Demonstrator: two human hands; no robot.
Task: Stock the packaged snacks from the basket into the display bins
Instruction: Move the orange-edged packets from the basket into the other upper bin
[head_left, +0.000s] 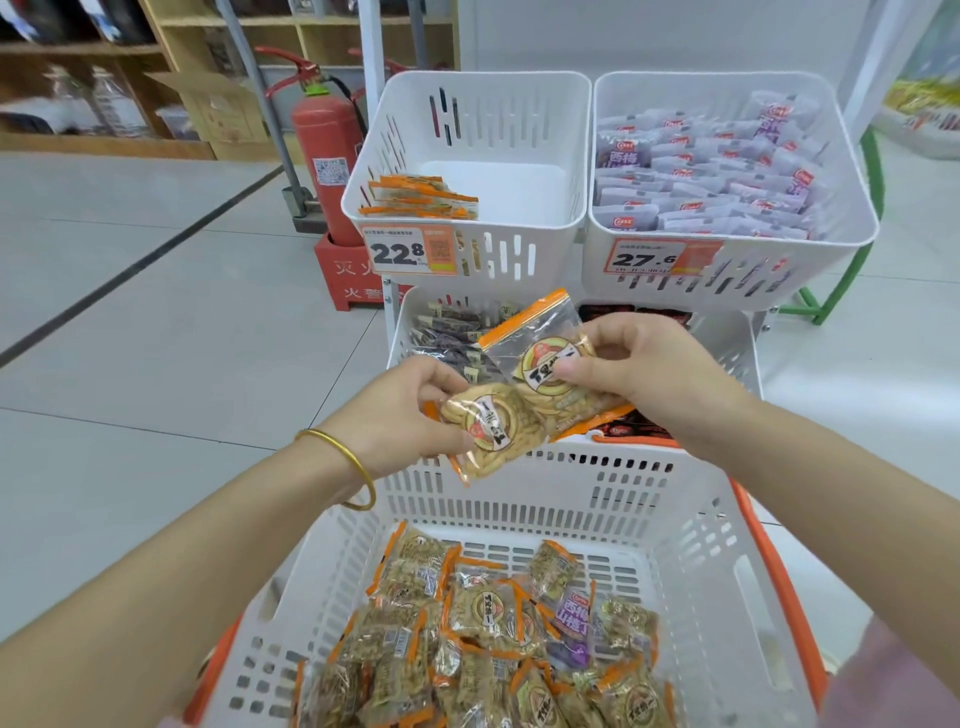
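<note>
My left hand (400, 415) pinches one orange-edged packet (493, 431) between thumb and fingers near its upper left corner. My right hand (644, 374) pinches a second packet (545, 358) the same way, thumb laid across its printed face. Both grips close only on the edge of the wrapper, which I judge spares the snacks inside from crushing and leaves the labels readable.

The two packets overlap slightly. The right one sits higher, tilted with its orange seal up, and the left one hangs lower. Both are in the air above the far rim of the basket (717, 519), between it and the display rack. I read this as squaring up the pair before setting them down.

Below my wrists the basket holds a heap of matching packets (483, 613), with one stray purple packet (571, 623) mixed in. Ahead, the upper left bin (519, 93) holds only a small orange stack (421, 197) against its left wall, behind a price tag (410, 250) reading 22.8. I judge these two belong there.

The upper right bin (727, 80) is full of purple packets (701, 176), the likely home for the stray. A lower bin (405, 322) with darker packets sits just behind my hands. A gold bangle (348, 462) circles my left wrist, and a red fire extinguisher (324, 156) stands on the floor left of the rack.
</note>
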